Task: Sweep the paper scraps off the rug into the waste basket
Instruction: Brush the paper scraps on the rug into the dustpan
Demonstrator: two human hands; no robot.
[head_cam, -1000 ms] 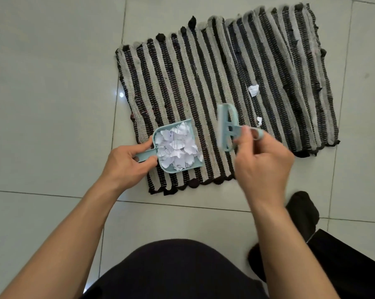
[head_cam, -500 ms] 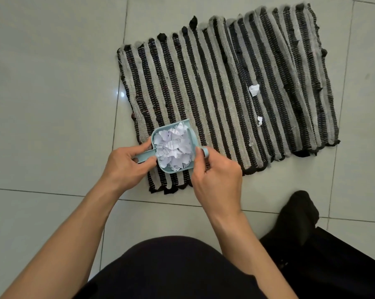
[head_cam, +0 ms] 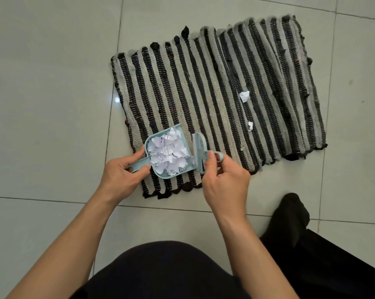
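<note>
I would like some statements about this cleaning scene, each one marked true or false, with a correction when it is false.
1. The left hand holds the dustpan by its handle. True.
2. The dustpan is empty. False: it is full of paper scraps.
3. The right hand holds the small brush beside the dustpan's open side. True.
4. The rug is already free of paper. False: two loose scraps lie on its right part.
5. The rug is plain red. False: it is striped dark and grey.

Small dark print can be seen on some paper scraps (head_cam: pixel 168 152) in the dustpan (head_cam: pixel 183 169). It is too tiny to be read. No other words or numbers are seen.
</note>
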